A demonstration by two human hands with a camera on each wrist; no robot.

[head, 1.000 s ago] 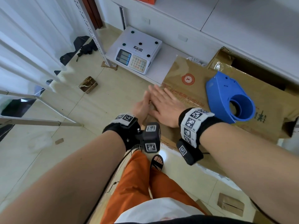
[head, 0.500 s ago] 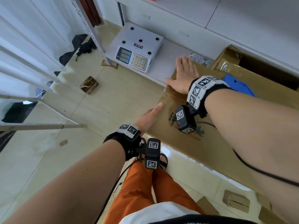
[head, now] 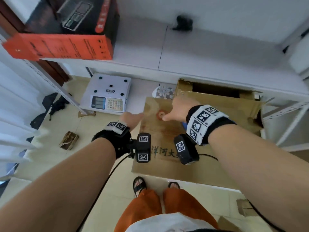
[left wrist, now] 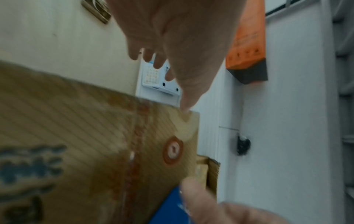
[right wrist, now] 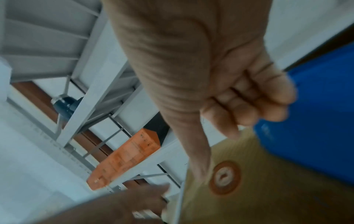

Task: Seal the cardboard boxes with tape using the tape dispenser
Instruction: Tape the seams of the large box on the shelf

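Note:
A brown cardboard box (head: 168, 164) lies closed in front of me, with a red round logo (head: 160, 115) and tape along its seam (left wrist: 134, 144). My left hand (head: 132, 118) is at the box's left edge; its fingers are straight and its thumb (left wrist: 185, 106) touches the edge. My right hand (head: 178, 108) hovers over the top near the logo, fingers curled (right wrist: 249, 109), thumb tip (right wrist: 199, 174) on the cardboard, holding nothing. The blue tape dispenser (right wrist: 316, 121) lies on the box just right of that hand, mostly hidden behind my wrist in the head view.
An open cardboard box (head: 215, 91) stands behind the closed one, under a white shelf (head: 200, 52). A white scale (head: 107, 96) sits on the floor at left. An orange and black carton (head: 66, 46) rests on the shelf. My sandalled feet (head: 139, 185) stand close to the box's near edge.
My right hand has drawn back from the box's far left corner to the logo and curled its fingers. The left hand slid forward along the left edge. The view tilted up.

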